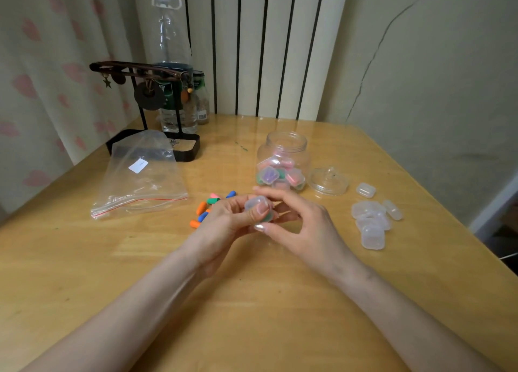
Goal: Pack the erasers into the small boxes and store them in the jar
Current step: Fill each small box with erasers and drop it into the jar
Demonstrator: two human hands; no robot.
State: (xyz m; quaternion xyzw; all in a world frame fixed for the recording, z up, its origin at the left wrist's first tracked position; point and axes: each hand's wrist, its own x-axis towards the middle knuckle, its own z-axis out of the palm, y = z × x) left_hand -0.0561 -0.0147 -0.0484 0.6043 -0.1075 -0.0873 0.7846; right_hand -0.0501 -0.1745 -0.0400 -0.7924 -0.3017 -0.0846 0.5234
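From the head camera, the left hand [224, 220] and right hand [302, 226] are both pinching one small box [256, 205] with curled fingers, over the middle of the table [252, 301]. The open jar [283, 158] is standing just behind them. Loose erasers [207, 207] are lying to the left, and empty boxes [371, 223] are sitting near the right edge.

Dim warm indoor light; tabletop [280, 125] glare; soft, wide-angle edge distortion
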